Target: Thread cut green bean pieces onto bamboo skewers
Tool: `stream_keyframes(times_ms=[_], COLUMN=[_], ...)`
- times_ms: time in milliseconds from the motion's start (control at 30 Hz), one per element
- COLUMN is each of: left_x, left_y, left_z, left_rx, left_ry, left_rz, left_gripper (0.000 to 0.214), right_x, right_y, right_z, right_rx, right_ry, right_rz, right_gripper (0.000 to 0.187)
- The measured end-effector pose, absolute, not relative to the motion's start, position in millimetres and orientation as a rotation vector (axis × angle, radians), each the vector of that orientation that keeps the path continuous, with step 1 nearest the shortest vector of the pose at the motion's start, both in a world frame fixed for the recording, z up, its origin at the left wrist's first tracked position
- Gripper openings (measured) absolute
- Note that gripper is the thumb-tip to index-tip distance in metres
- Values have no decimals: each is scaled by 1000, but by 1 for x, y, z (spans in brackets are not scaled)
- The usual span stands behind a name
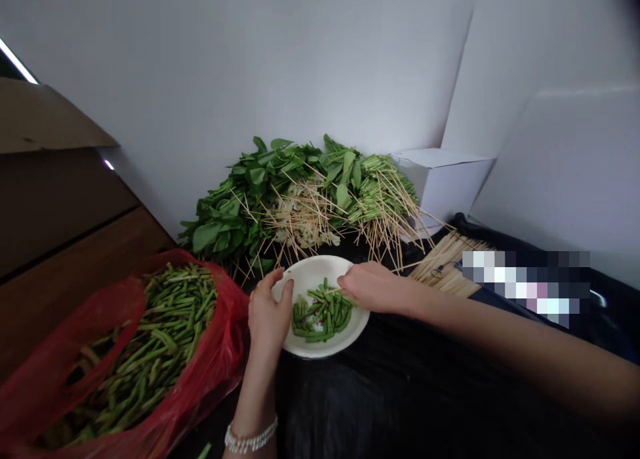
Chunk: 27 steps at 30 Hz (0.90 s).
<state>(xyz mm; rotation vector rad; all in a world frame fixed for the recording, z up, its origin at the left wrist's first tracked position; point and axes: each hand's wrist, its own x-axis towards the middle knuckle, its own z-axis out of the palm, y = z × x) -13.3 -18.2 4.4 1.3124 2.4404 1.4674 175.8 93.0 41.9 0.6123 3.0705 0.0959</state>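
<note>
A white wall rises behind a low work surface covered with a black plastic sheet, with a brown cardboard flap and a wooden panel at the left and a white cardboard box at the back. Against the wall lies a heap of skewered food: leafy greens, pale shredded mushrooms, and cut green beans on bamboo skewers. A bundle of bare bamboo skewers lies to the right, beside a pixelated patch that hides whatever is there. A red plastic bag at the left holds a large mass of cut long beans.

In front of the heap sits a white paper plate with a small pile of cut beans. The left hand, with a beaded bracelet at the wrist, holds the plate's near edge, thumb on top. The right hand reaches in from the right, fingers drawn narrowly together over the beans. A thin stick seems to stick out from them, but the fingers hide any grip. For close work like this, a firm hold at the rim and fingertips near the beans give the best control.
</note>
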Motion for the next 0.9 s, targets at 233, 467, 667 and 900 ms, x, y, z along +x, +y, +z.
stream_keyframes(times_ms=[233, 467, 667, 900], left_x=[-16, -12, -8, 5], left_y=[-14, -12, -11, -14], left_z=[1, 4, -1, 3], left_rx=[1124, 993, 1334, 1940], left_ry=[1998, 1785, 2124, 2434], left_rz=[1778, 1955, 1654, 1158], left_gripper=[44, 43, 37, 15], right_x=[143, 162, 173, 180], right_y=[95, 100, 98, 102], right_z=[29, 47, 37, 25], right_rx=[490, 855, 1100, 1111], right_ry=[3017, 3243, 3242, 3258], right_rz=[-181, -286, -42, 25], right_gripper=[29, 38, 54, 42])
